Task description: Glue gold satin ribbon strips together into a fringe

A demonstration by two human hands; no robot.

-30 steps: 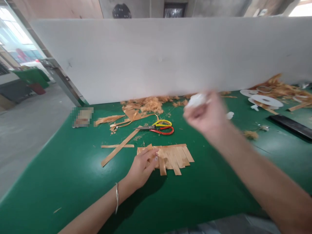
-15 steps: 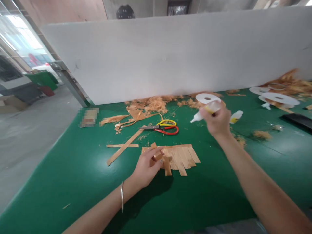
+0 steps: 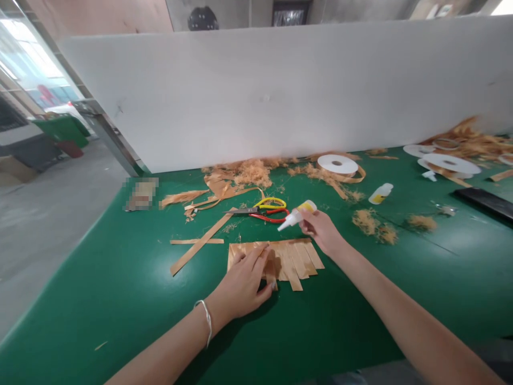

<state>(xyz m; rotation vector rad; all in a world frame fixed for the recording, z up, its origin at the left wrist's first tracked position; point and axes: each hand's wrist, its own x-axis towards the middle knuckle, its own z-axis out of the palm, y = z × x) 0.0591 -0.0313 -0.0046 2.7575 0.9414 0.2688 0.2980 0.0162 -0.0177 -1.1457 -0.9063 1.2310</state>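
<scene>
My right grip [image 3: 323, 233] is clamped on a small glue bottle [image 3: 308, 206], with thumb and fingers pinched around its body. I have it tilted, the white nozzle slanting down toward the left, above the far edge of a row of tan ribbon strips [image 3: 295, 259]. The strips lie side by side on the green bench [image 3: 160, 326] in front of me, their near ends uneven.

My left grip [image 3: 248, 280] rests over the left part of that row, fingers stretched out across the strips and thumb held apart on the near side, not closed around anything. A silvery bracelet [image 3: 209, 323] circles my left wrist.

Just beyond the row lie scissors [image 3: 253, 210] with one yellow and one red handle, blades pointing left, the tip at the far end of a long strip [image 3: 200, 245]. That strip crosses a shorter strip [image 3: 216, 241], left of my row. Farther back, fluffy tan scraps [image 3: 253, 174] are heaped near the foot of a white board [image 3: 256, 91]. To the far right of my right grip stand a second bottle [image 3: 380, 193] and, beyond it, a white ribbon spool [image 3: 326, 163]. Wispy tan tufts [image 3: 365, 222] lie nearer, on the right.
</scene>
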